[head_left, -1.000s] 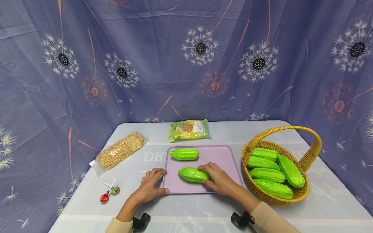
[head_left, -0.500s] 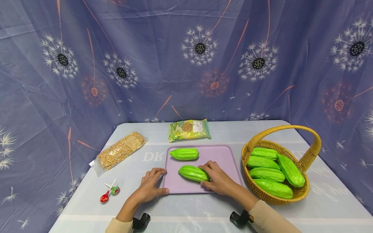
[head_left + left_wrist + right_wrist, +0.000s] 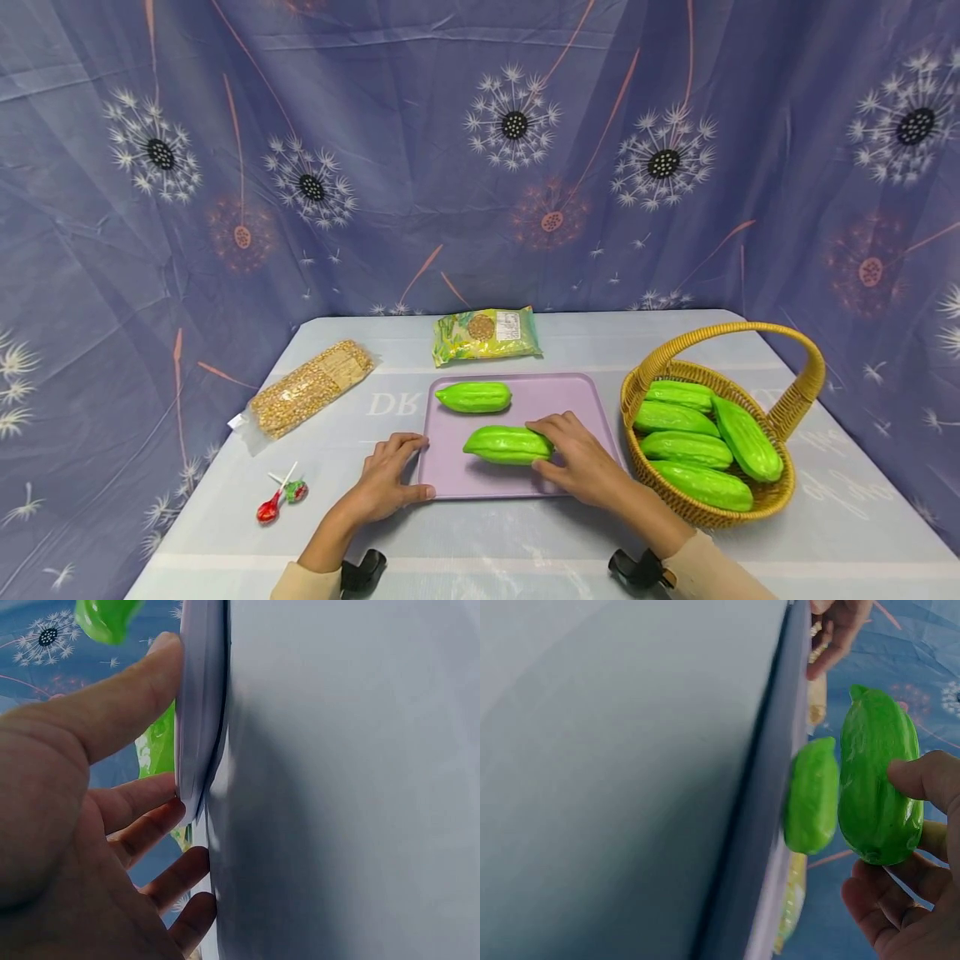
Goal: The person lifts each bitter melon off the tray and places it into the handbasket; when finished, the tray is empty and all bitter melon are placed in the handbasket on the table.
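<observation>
My right hand grips a plump, ridged green cucumber by its right end, thumb on the near side and fingers on the far side. In the right wrist view this cucumber is raised off the lilac tray. A second green cucumber lies on the tray's far left part. My left hand rests at the tray's left edge, fingers spread and relaxed. In the left wrist view its thumb and two fingertips touch the tray's rim.
A yellow wicker basket with several green cucumbers stands to the right of the tray. Behind the tray lies a green printed food packet. On the left are a clear bag of yellow kernels and red and green lollipops.
My right hand has lifted the nearer cucumber off the tray and carried it slightly to the right. My left hand has stayed at the tray's edge.
</observation>
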### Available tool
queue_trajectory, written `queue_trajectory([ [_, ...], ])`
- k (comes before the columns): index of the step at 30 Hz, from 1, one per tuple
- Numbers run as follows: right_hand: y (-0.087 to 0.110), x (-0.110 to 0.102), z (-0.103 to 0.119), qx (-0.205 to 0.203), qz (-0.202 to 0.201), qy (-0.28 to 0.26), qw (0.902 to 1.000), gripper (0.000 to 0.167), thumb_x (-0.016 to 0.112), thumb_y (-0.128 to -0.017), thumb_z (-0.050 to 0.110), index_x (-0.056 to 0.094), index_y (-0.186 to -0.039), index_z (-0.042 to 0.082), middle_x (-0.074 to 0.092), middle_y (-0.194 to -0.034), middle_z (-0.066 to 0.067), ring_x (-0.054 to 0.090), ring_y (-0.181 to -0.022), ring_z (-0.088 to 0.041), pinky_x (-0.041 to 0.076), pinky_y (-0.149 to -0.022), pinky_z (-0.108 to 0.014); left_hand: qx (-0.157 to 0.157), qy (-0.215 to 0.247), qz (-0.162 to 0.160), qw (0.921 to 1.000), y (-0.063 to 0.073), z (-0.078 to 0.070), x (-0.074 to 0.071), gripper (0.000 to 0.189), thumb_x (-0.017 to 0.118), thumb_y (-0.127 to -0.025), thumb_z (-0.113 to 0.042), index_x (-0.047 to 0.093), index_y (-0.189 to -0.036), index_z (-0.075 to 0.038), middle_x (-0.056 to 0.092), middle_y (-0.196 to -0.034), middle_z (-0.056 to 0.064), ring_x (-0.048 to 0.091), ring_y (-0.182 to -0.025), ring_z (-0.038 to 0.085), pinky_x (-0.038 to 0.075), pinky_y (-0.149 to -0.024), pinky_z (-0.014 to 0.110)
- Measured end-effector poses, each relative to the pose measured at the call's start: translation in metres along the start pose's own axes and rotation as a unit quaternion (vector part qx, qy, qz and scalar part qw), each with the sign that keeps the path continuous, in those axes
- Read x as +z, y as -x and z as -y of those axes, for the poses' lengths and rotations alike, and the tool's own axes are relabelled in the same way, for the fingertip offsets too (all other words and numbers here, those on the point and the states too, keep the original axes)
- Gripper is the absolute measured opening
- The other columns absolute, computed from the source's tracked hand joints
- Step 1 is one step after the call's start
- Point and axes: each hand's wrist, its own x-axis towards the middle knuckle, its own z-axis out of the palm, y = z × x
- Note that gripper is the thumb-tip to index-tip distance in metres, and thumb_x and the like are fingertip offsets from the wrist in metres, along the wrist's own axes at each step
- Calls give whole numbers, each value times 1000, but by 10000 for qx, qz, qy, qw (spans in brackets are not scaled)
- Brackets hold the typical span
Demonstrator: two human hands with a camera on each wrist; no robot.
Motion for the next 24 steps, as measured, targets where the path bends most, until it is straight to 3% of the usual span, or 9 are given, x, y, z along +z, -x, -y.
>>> queue_trajectory([
  [11,16,-39,-4,-285,-499,282,9979,52,75,-77,23,59,-125,15,65,-115,4,55,-99,-9,48,-78,-32,-43,50,25,10000,0,1,0,70,81,-70,-30,53,-129,-8,47,-133,8,39,-119,30,25,-97,52],
  [17,27,-59,-8,-322,-644,345,9968,56,77,-74,17,58,-127,16,63,-119,2,57,-104,-13,49,-81,-37,-43,70,56,10000,-1,0,-1,70,81,-70,-31,52,-130,-7,46,-134,8,39,-119,30,25,-97,52],
  [21,34,-72,-10,-303,-760,385,9959,58,79,-73,15,58,-127,17,61,-120,3,59,-107,-16,46,-88,-22,-33,109,53,9999,-1,0,-1,71,81,-70,-31,52,-130,-7,46,-134,8,38,-120,30,24,-98,53],
  [24,40,-81,-11,-222,-777,409,9959,59,79,-73,14,58,-127,19,60,-119,5,60,-104,-13,42,-86,-12,-20,121,51,9999,-1,1,0,71,81,-70,-31,52,-130,-6,46,-134,8,38,-120,31,24,-97,52],
])
